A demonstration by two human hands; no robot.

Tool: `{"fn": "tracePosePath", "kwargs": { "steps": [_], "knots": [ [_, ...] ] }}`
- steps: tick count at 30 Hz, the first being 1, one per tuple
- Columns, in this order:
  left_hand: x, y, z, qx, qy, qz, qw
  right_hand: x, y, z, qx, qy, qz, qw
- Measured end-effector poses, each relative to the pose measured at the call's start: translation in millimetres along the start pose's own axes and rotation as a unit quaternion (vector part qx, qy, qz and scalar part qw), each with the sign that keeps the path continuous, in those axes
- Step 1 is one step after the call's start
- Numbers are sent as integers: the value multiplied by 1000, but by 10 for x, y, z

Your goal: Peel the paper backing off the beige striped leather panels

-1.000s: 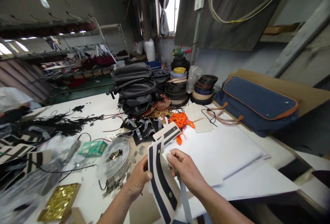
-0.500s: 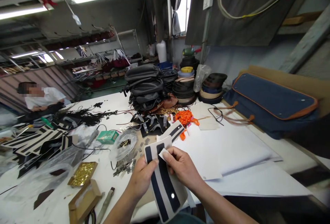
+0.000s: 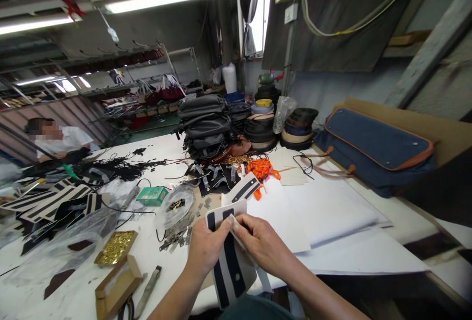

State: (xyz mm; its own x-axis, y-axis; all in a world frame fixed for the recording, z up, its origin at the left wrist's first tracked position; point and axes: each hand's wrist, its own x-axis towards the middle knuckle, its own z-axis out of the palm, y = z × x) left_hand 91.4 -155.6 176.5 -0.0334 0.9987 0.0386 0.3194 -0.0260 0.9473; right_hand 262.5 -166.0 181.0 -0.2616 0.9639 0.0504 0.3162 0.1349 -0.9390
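A striped fabric panel (image 3: 225, 280), black and off-white with a round metal snap low down, is held up at the table's front edge. My left hand (image 3: 206, 244) is closed on its left side, thumb on the front. My right hand (image 3: 260, 241) pinches a small white piece against the panel's upper part; the two thumbs nearly meet there. Fingers behind the panel are hidden. Just beyond lies a second striped piece (image 3: 241, 189) with a snap. Thin metal plates (image 3: 177, 231) are scattered left of my left hand.
Left stand a box of gold-coloured parts (image 3: 116, 247), an open cardboard box (image 3: 117, 285) and a green box (image 3: 152, 195). Black bags (image 3: 204, 123) and strap rolls (image 3: 261, 130) are stacked behind. A blue bag (image 3: 376, 138) lies right. A person (image 3: 64, 140) sits far left.
My left thumb has moved up to the right thumb at the white piece. The panel has shifted slightly left, and the camera view has turned a little.
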Motion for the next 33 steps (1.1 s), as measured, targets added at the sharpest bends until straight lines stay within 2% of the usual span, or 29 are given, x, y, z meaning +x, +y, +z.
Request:
{"fn": "tracePosePath", "kwargs": {
  "steps": [3, 5, 6, 9, 10, 11, 13, 15, 17, 19, 23, 28, 33],
  "knots": [
    [-22, 44, 68, 33, 30, 1, 999, -27, -2, -16, -28, 22, -15, 999],
    [16, 25, 114, 16, 48, 0, 999, -92, -36, 12, -48, 39, -44, 997],
    [56, -2, 126, -9, 63, -15, 998, -146, -72, 35, -56, 28, -68, 996],
    [216, -125, 94, -98, 112, -84, 985, -344, -210, 105, -52, -101, -163, 980],
    [261, -167, 64, -118, 119, -100, 981, -395, -241, 115, -33, -137, -171, 975],
    [292, -205, 30, -135, 113, -110, 978, -428, -251, 113, -5, -147, -152, 977],
    [299, -270, -34, -186, 74, -140, 970, -434, -197, 71, 73, -96, -54, 991],
    [237, -325, -70, -255, 23, -198, 946, -393, -55, 1, 138, -34, 53, 988],
    [130, -381, -74, -303, -5, -248, 920, -364, 126, -52, 167, -11, 101, 981],
    [13, -438, -61, -312, -12, -261, 913, -381, 292, -61, 173, -5, 121, 977],
    [-154, -552, -56, -338, -50, -234, 910, -495, 475, -3, 170, 2, 142, 975],
    [-262, -791, -35, -332, -58, -264, 904, -557, 458, 0, 154, -11, 122, 980],
    [-420, -1068, 77, -281, -50, -283, 916, -557, 453, -18, 163, -32, 114, 980]
  ]
}}
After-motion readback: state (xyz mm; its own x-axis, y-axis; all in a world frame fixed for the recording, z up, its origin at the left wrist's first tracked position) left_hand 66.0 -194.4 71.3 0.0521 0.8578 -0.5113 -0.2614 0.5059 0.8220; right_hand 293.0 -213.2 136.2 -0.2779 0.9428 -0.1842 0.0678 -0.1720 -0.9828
